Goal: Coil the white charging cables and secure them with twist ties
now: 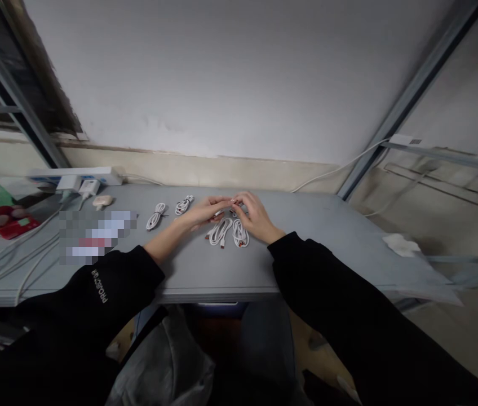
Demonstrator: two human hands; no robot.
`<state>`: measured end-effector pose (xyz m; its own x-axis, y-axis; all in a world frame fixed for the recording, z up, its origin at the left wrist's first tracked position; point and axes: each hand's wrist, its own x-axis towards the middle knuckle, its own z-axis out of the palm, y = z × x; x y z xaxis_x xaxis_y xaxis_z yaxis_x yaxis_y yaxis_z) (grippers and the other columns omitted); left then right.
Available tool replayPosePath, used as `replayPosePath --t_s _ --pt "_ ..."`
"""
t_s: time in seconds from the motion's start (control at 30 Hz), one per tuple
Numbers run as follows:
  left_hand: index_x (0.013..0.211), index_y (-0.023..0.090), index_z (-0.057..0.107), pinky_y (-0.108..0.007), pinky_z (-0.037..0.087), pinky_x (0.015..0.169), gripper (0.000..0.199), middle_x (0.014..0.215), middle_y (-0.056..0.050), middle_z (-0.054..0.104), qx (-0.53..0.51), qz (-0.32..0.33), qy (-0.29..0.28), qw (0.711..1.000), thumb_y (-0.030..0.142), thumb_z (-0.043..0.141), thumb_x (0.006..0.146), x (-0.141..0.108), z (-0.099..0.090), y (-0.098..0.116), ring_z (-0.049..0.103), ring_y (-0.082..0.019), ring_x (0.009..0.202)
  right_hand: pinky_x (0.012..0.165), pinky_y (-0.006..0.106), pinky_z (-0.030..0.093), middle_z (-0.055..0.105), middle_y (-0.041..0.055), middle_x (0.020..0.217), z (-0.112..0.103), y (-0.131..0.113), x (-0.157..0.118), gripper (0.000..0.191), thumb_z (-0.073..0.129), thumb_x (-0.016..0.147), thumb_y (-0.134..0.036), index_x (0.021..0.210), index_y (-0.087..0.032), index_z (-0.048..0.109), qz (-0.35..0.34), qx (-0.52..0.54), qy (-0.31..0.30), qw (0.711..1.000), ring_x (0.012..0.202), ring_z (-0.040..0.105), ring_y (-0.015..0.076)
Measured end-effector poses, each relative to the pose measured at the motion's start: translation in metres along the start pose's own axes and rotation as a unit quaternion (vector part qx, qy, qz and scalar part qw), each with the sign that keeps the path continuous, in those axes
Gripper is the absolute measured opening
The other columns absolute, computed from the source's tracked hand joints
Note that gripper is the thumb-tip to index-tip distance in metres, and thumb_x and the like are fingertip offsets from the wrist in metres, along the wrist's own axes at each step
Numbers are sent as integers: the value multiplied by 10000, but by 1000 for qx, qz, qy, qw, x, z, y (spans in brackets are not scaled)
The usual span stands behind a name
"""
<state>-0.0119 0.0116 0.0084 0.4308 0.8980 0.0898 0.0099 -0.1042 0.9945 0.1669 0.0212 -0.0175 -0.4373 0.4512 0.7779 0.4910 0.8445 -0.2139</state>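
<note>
the left hand (203, 215) and right hand (255, 217) meet just above two coiled white cables (221, 232) on a flat grey table (306, 237); fingertips (231, 201) sit narrow together, whatever they pinch hidden; two more white coils (156, 216) lie leftward.

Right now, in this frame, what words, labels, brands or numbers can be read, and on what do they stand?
"PROJECT" on the left black sleeve, with further characters after it too small to read.
The green and red printed booklet: print too small to read.
The pixelated patch: blurred, unreadable.
The white power strip: any marks too small to read.
</note>
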Motion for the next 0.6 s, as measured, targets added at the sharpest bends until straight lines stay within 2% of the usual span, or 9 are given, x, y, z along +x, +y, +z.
replayPosePath --t_s 0.13,0.27,0.37,0.47,0.6 --pt "902 152 695 -240 252 470 202 561 22 480 -22 -13 -8 1000 332 677 812 0 -2 -1 379 -74 494 859 420 462 598 74 941 1 1 0 186 396 983 -359 921 -227 512 9 16 8 1000 914 561 223" --pt "908 150 709 -222 366 529 140 736 -37 625 -50 -27 -4 998 249 688 810 3 -4 -4 518 -85 603 862 412 465 582 74 952 2 1 0 141 416 967 -326 901 -228 494 20 36 17 999 935 554 223" --pt "952 150 714 -230 445 612 155 828 -61 678 -66 -42 15 997 211 684 812 4 -5 -6 577 -90 659 857 406 473 561 72 976 3 1 -1 135 431 959 -330 881 -233 484 39 51 18 998 964 546 221" --pt "958 148 719 -234 467 653 161 809 -54 687 -59 -41 20 997 193 689 806 4 -4 -7 593 -83 657 840 393 482 545 81 1027 4 2 -2 128 445 953 -331 881 -231 482 54 66 26 996 971 541 211" --pt "941 143 724 -223 457 622 149 742 -44 680 -27 -27 22 999 209 679 814 2 0 -5 586 -80 622 833 391 488 532 80 1024 7 5 -2 128 459 949 -330 873 -229 480 61 76 33 995 959 541 206"
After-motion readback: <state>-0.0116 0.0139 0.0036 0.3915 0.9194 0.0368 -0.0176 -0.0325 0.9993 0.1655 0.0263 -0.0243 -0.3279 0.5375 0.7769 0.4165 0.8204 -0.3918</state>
